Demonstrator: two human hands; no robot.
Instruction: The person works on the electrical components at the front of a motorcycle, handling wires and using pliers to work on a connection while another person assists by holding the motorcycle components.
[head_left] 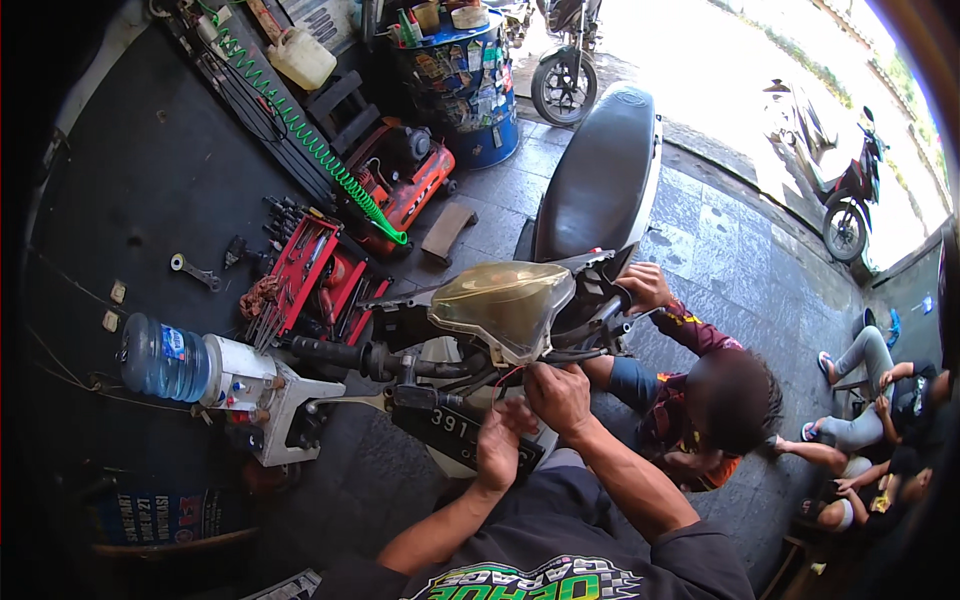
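A motorcycle stands before me, its yellowed headlight unit [505, 300] lying loose over the handlebar. Just below it, my right hand [562, 398] is closed with bent fingers; what they grip is hidden. My left hand [503, 445] is lower and to the left, its fingers curled in a pinch at a thin red wire [507, 377] that loops down from under the headlight. The fingertips are slightly blurred. Behind both hands is the black number plate [455, 428]. To the left reach the handlebar grip [325, 352] and a brake lever [350, 400].
At right, a crouching co-worker's hand [648, 287] touches the motorcycle. A red tool tray [305, 265], an orange compressor [410, 185] and a white stand with a water bottle [165, 355] are on the left. Seated people [860, 430] are at far right.
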